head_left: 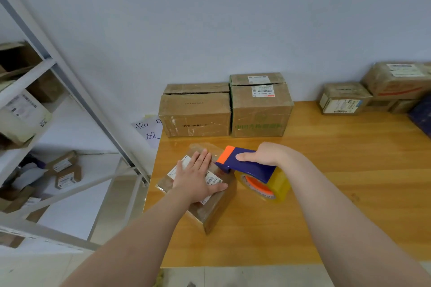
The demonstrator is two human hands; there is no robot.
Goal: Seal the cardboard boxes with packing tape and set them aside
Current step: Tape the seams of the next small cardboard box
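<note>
okay, here we are at the left edge of the table [326,193], and the small cardboard box [210,207] sits there at an angle, one corner just beside that edge. the left hand [198,177] lies flat on its top, fingers straight and spread, pressing down over the white labels. the right hand [263,155] is wrapped round the handle of the tape dispenser [247,165], thumb laid along its blue side, the yellowish tape roll [268,184] hanging below the wrist. the orange nose of the dispenser meets the box top right beside the left fingertips.

here's where it could go sour, as i judge it. that box looks light and its skin is already glossy with tape, so a hard pull could drag it under the flat palm and skew the strip, or nudge it over the table's edge. the cutter end is very near those fingers; a quick swipe could nick them. and a strip laid crooked might wrinkle or run over the barcode.

along the back edge two bigger boxes, a plain one [196,114] and a green-printed one [258,109], stand touching, their top flaps looking unsealed. more parcels [345,98] are stacked in the far right corner.
</note>
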